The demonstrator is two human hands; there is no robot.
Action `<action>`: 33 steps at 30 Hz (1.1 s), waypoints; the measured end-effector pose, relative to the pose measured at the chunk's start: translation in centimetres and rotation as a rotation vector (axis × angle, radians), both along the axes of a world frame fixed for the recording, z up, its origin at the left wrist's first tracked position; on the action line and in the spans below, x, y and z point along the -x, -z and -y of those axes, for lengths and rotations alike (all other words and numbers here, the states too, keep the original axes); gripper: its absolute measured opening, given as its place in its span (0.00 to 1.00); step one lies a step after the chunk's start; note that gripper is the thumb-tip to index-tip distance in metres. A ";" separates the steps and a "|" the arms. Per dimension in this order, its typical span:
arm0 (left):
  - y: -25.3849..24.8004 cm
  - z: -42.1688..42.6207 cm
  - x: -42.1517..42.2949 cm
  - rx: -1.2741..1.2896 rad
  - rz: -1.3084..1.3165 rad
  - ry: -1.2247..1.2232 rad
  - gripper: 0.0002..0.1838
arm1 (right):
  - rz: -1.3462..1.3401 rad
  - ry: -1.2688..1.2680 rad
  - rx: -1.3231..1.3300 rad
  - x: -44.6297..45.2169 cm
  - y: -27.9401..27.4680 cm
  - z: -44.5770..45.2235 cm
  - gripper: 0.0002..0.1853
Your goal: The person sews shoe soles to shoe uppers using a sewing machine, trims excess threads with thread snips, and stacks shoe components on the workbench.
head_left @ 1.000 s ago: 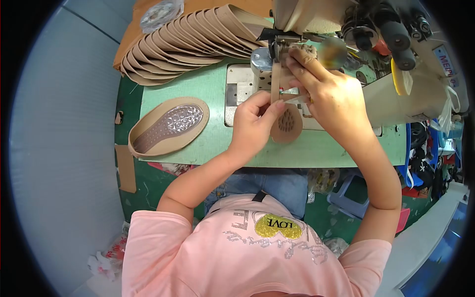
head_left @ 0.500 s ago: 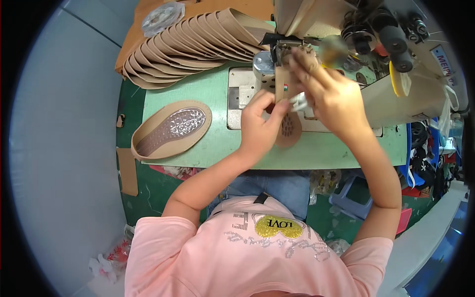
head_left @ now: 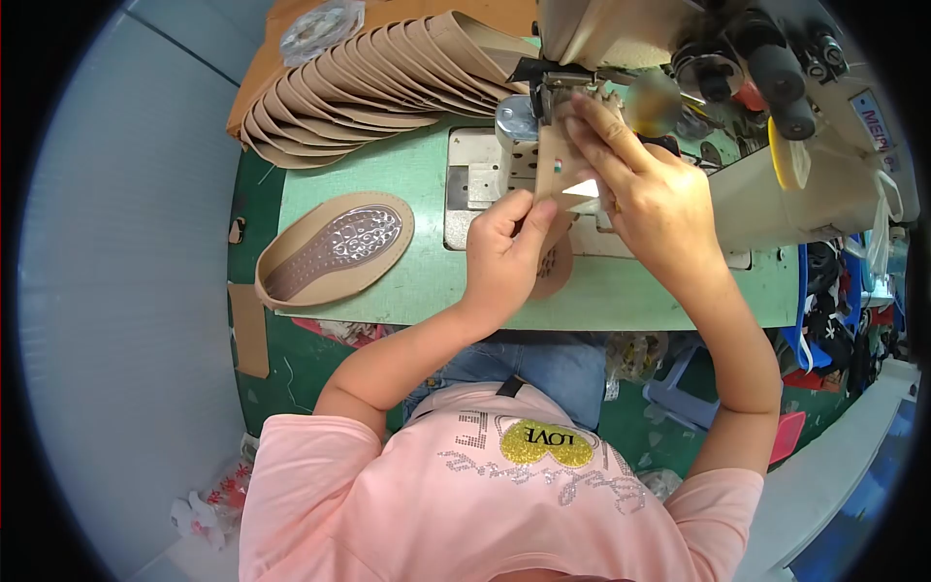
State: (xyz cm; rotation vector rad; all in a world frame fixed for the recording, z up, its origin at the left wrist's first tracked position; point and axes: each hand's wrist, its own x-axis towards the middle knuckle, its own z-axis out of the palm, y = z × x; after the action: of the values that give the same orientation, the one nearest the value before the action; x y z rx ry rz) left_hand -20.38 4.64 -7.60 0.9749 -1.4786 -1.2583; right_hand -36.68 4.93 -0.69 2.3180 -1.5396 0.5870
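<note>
Green table (head_left: pixel 626 303) beneath me, machine (head_left: pixel 616 39) at its far side. Over the last second the shoe (head_left: pixel 556 184) between my hands has turned, its wall broader to view, sole nearer; I judge a different stretch faces the machine. Elbows wide, my left hand (head_left: pixel 501 254) pinches it; my right hand (head_left: pixel 658 189) lies straight-fingered over it, grip impossible to tell.

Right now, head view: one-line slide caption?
Left hand pinches a tan workpiece at the sewing machine, right hand alongside; a shoe piece lies left, nested row of tan pieces beyond.
</note>
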 end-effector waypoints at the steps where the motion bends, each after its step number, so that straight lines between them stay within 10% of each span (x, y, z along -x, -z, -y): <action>1: -0.1 0.2 0.1 -0.020 -0.015 0.007 0.18 | 0.004 -0.012 0.022 0.2 0.1 0.2 0.24; 20: -1.2 2.0 0.2 -0.247 -0.191 0.081 0.13 | 0.088 -0.013 0.018 0.6 0.5 1.9 0.20; 33: 1.1 0.4 -2.0 -0.198 -0.168 0.450 0.28 | 0.222 -0.114 0.029 0.4 1.1 0.5 0.26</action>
State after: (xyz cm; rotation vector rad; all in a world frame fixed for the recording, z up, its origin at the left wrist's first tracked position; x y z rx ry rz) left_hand -18.34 4.27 -8.66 0.6561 -1.5082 -1.7914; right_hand -37.06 4.45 -1.80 2.3978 -1.4847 0.9172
